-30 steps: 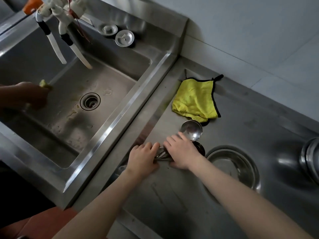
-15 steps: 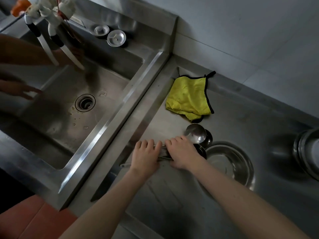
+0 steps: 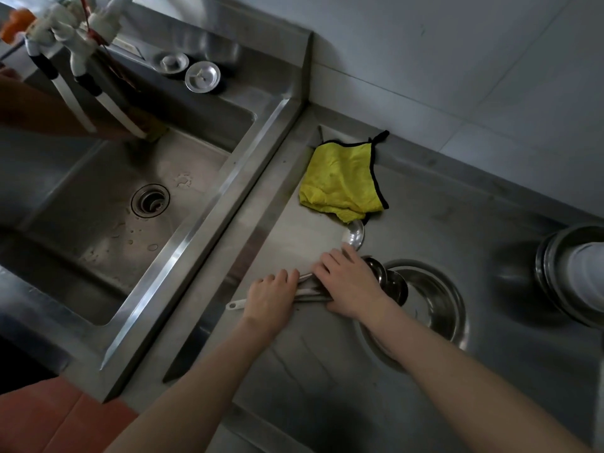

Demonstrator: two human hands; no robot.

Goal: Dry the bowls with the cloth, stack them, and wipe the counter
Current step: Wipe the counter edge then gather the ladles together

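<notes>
A yellow cloth (image 3: 341, 183) with black trim lies crumpled on the steel counter (image 3: 327, 380) near the back wall. A steel bowl (image 3: 434, 302) stands upright to the right of my hands, and a stack of steel bowls (image 3: 562, 276) sits at the right edge. Several steel ladles (image 3: 354, 235) lie between cloth and bowl, their handles running under my hands. My left hand (image 3: 271, 297) curls its fingers over the ladle handles. Beside it, my right hand (image 3: 349, 282) rests on them with fingers mostly straight.
A deep steel sink (image 3: 108, 204) with a drain lies to the left behind a raised rim. White taps (image 3: 78, 60) hang over it, and another person's arm (image 3: 49, 109) reaches under them. Two strainer plugs (image 3: 202, 76) sit on the back ledge.
My hands have stayed on the ladle handles, and one ladle's cup now touches the cloth's edge. The other person's hand has gone from the sink floor up to beneath the taps.
</notes>
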